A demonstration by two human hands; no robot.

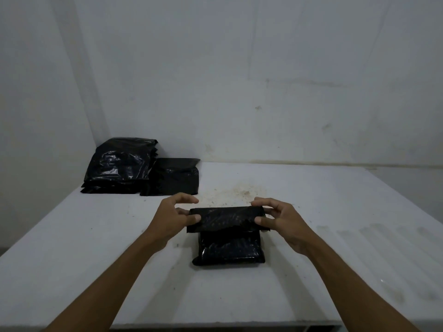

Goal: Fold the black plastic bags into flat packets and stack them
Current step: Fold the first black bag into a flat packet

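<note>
**Mid-fold on the black bag, both hands on the far flap**

So the biggest thing here is the white table [335,212], shoved into a corner against plain walls, with a dirty speckled patch near the middle. Back left near the corner sits the pile of black bags [119,166], glossy and slumped, with a flatter dark bag [176,177] touching its right side. Can't tell if those are the finished stack or the ones waiting.

The bag being folded [229,240] lies right in front of the person, roughly centred between the two arms. Its near part is flat on the table; the far end is lifted up as a flap whose long axis runs left to right.

Left hand [175,215] pinches the left end of that flap, thumb and fingers [193,218] curled onto it. Right hand [278,218] does the same on the right end. Both look about equally near, one per corner.

My guess: the flap comes toward the person next, over the flat part. The corners need to stay level or the packet ends up crooked.
</note>
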